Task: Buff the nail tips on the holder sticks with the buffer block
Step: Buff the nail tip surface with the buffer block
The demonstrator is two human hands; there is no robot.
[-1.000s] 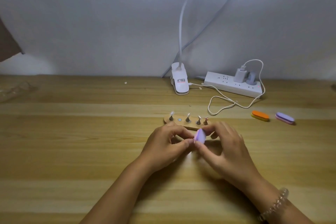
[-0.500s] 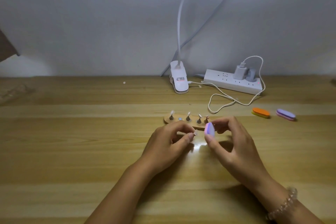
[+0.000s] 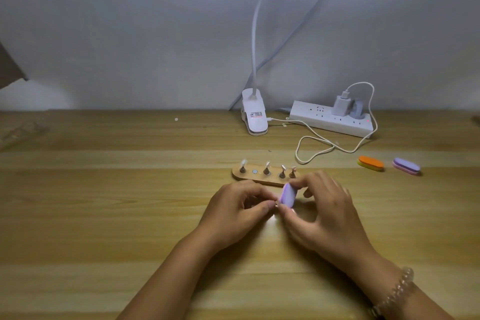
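Head view: the right hand [image 3: 327,213] pinches the lilac buffer block [image 3: 287,194] between thumb and fingertips, holding it on edge just above the bench [image 3: 104,215]. The left hand [image 3: 233,210] pinches a small holder stick [image 3: 277,205], nearly hidden by thumb and forefinger, its end against the block's lower edge. Just behind both hands lies the wooden base [image 3: 259,180] with four more sticks [image 3: 266,169] standing in it and one bare socket [image 3: 255,171]. An orange buffer [image 3: 371,163] and a purple buffer [image 3: 406,166] lie well apart to the right.
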